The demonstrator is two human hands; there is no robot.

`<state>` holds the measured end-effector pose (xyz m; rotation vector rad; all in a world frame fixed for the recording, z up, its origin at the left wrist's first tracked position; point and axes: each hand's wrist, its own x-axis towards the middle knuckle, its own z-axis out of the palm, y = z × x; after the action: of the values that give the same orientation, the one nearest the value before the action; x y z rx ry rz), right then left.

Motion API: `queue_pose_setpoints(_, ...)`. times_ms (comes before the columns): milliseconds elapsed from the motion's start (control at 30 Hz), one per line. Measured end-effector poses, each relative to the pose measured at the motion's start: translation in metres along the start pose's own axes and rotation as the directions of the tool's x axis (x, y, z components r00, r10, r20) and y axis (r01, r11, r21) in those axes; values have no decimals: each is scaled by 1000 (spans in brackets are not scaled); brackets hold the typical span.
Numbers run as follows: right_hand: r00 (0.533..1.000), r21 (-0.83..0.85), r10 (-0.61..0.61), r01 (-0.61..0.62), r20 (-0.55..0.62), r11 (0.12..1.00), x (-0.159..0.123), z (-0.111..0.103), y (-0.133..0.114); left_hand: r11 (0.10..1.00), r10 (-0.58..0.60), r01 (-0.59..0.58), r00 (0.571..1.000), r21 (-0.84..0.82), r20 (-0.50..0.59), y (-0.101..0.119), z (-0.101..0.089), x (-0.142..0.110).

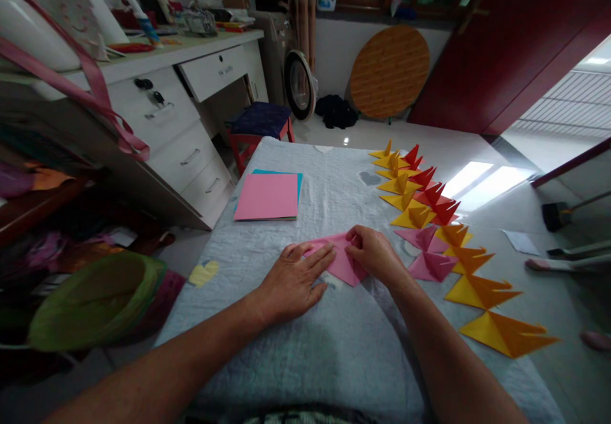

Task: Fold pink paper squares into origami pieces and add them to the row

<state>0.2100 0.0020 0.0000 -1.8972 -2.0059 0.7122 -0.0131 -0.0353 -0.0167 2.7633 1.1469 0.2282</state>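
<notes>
A partly folded sheet of pink origami paper [344, 267] lies on the cloth-covered table in front of me. My left hand [298, 277] rests flat on its left part, fingers stretched across the paper. At the paper's upper right edge, my right hand [373, 252] pinches the sheet between thumb and fingers. Part of the paper is hidden under both hands. Just right of my right hand are pink folded paper cranes [432, 265]. Beyond my left hand lies a stack of square paper [267, 196], pink on top with blue showing beneath.
Rows of yellow cranes [401, 185], red cranes [432, 193] and orange cranes [484, 290] line the table's right side. A light blue cloth [329, 360] covers the table. A stool [262, 118] stands beyond it, a green-rimmed bin [95, 296] at left, and a white desk [176, 125] behind.
</notes>
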Motion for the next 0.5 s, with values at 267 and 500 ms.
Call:
queue_pose_setpoints(267, 919, -103, -346, 331, -189, 938, -48, 0, -31, 999, 31, -32, 998, -5, -53, -2, 6, -3)
queue_pose_setpoints(500, 936, -186, -347, 332, -54, 925, -58, 56, -37, 998, 49, -51, 998, -26, -50, 0, 1, -2)
